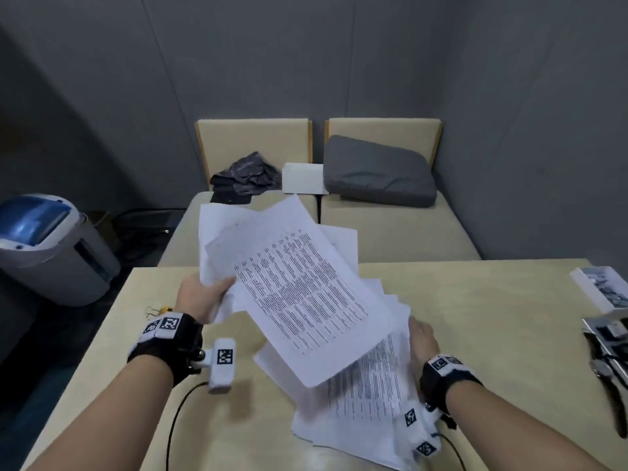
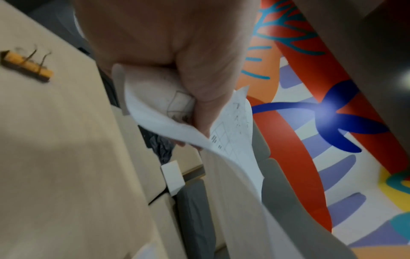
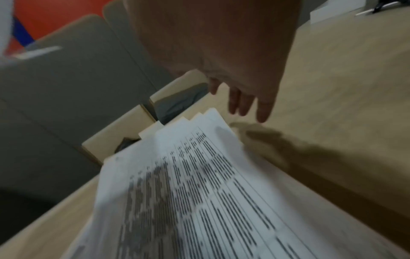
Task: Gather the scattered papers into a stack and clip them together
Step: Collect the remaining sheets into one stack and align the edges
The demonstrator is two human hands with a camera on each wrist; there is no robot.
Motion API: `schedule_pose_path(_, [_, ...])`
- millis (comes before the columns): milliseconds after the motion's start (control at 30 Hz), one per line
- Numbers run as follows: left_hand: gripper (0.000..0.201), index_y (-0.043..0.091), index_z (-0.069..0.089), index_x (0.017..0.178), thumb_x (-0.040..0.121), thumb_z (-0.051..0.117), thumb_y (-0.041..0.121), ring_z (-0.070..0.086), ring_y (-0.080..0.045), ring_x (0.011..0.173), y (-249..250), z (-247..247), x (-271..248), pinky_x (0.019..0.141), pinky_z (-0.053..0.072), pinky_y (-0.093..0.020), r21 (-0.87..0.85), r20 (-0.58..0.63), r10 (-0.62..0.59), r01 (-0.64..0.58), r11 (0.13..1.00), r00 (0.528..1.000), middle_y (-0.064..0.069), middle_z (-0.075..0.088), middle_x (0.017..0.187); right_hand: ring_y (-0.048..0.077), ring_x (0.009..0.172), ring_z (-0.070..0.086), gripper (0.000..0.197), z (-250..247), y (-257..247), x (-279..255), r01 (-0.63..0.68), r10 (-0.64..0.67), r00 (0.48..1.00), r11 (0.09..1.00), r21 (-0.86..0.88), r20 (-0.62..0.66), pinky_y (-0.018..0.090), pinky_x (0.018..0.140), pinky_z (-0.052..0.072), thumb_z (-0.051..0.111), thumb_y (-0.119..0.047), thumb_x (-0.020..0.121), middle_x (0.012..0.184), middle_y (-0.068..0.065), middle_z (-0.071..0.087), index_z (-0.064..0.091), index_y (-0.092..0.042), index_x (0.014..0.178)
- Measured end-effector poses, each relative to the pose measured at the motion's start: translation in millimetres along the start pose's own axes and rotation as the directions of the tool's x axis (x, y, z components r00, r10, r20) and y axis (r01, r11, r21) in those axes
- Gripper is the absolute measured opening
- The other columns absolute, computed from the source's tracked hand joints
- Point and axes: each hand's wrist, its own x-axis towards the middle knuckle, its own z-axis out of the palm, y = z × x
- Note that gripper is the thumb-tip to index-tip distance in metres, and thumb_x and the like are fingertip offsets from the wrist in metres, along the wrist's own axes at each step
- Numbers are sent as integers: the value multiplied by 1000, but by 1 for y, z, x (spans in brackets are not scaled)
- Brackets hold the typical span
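The loose pile of white printed paper sheets (image 1: 356, 413) lies fanned on the near middle of the pale wooden table (image 1: 492, 300), its long axis running from near right to far left, corners stepping out unevenly. The right hand (image 1: 421, 338) rests at the pile's right edge, fingers (image 3: 264, 112) straight and close together, pointing away toward the far side; whether they touch the paper cannot be told.

Above the pile, the left hand (image 1: 204, 294) grips a bunch of white printed sheets (image 1: 292, 277) lifted off the table, thumb on top and fingers curled under the left edge. The bunch tilts, its long axis slanting from far left down to near right, the lower corner overhanging the pile.

Just left of the left wrist, a small yellow binder clip with wire handles (image 2: 26, 66) sits on the table. At the right table edge lie a white booklet with a photo cover (image 1: 601, 287) and dark items that are too cropped to name.

Beyond the table stands a beige cushioned bench (image 1: 390, 229), carrying a crumpled dark cloth (image 1: 248, 175), a white box (image 1: 302, 178) and a grey pillow (image 1: 377, 171). On the floor at far left stands a grey bin with a blue lid (image 1: 51, 246). Grey panelled walls (image 1: 306, 56) close the room.
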Motion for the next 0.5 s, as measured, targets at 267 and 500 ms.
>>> schedule_pose_path(267, [15, 9, 64, 100, 85, 65, 9, 67, -25, 74, -50, 74, -26, 63, 52, -30, 109, 335, -107, 74, 991, 936, -13, 71, 93, 28, 65, 59, 75, -18, -27, 5, -116, 8, 932, 954, 277, 362, 32, 60, 43, 51, -70, 81, 82, 15, 69, 64, -1, 109])
schedule_pose_path(500, [24, 8, 65, 86, 79, 70, 30, 68, -32, 77, -77, 90, -19, 70, 55, -41, 196, 241, -127, 80, 977, 962, -14, 71, 85, 25, 81, 71, 16, -20, -3, -1, 12, -100, 960, 947, 321, 260, 32, 68, 56, 57, -6, 93, 94, 10, 74, 66, -1, 105])
